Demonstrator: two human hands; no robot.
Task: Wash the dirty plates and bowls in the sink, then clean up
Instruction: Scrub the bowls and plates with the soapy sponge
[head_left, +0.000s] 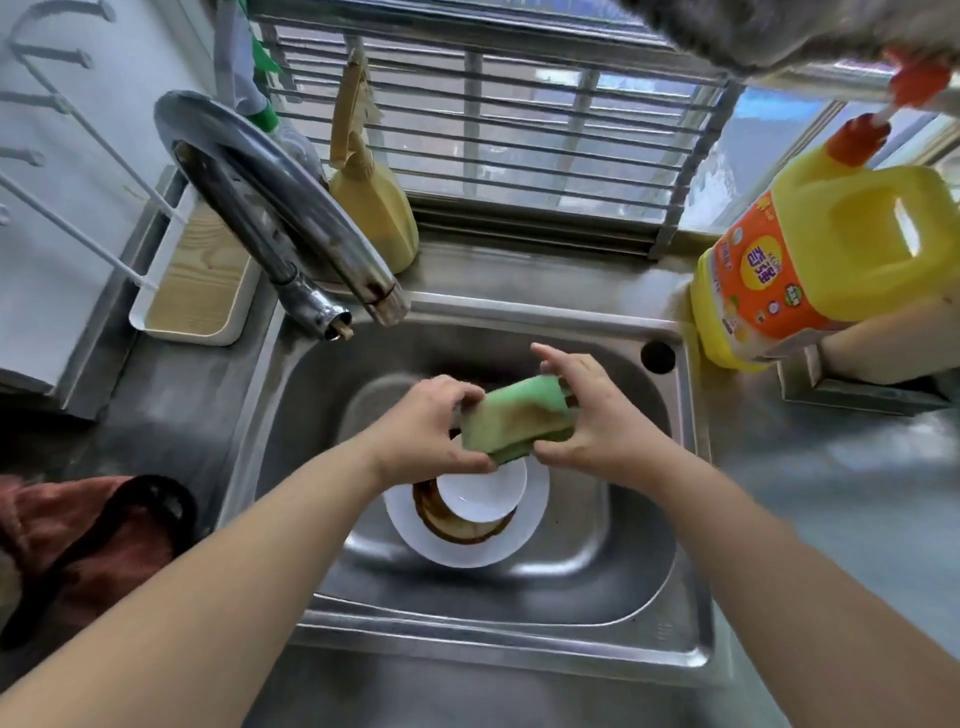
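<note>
Above the steel sink (644, 525), both hands grasp 1 green sponge (517, 418) stained brown: the left hand (426, 431) pinches its left end and the right hand (597, 415) curls round its right end. Below them, in the middle of the basin, a white bowl (480, 496) sits on a brown-smeared white plate (467, 540). A yellow detergent jug (810, 260) stands at the worktop's back right corner, with the tap (280, 208) at the sink's back left.

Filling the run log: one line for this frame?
both hands hold sponge | over sink | bowl, plate dirty
</note>
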